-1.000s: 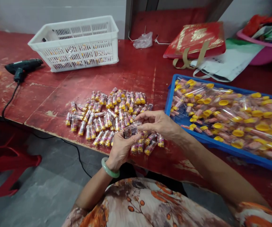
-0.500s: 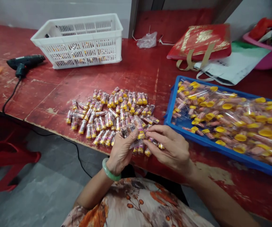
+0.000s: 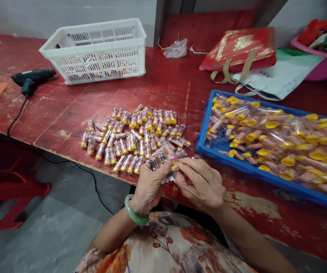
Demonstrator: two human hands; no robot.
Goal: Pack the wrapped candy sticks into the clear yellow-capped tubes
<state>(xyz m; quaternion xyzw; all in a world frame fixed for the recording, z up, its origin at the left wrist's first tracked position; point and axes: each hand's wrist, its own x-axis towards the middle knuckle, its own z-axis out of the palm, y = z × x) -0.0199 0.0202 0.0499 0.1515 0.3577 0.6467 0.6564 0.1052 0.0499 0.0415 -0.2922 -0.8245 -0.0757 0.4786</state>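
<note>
My left hand [image 3: 151, 184], with a green bangle at the wrist, is closed around several clear printed plastic sleeves [image 3: 157, 161]. Under its thumb lies a small clear tube [image 3: 169, 152] with a purple and yellow print. My right hand [image 3: 201, 181] comes in from the right, its thumb and fingers pinched at the yellow end of that tube. The fingertips partly hide what they pinch. Beyond both hands, many small wrapped tubes [image 3: 130, 142] with yellow ends lie in a loose spread on the red table [image 3: 163, 89].
To the right stands a blue tray [image 3: 205, 125] full of yellow-capped clear tubes. At the back are a white slotted basket [image 3: 103, 60], a red bag [image 3: 243, 47] and a pink basin [image 3: 322, 66]. A heat gun [image 3: 34, 77] lies left, its cord hanging over the edge.
My right fingers have closed in on the yellow end of the tube, where they were more spread before. The held sleeves and tube have shifted slightly to the right.
</note>
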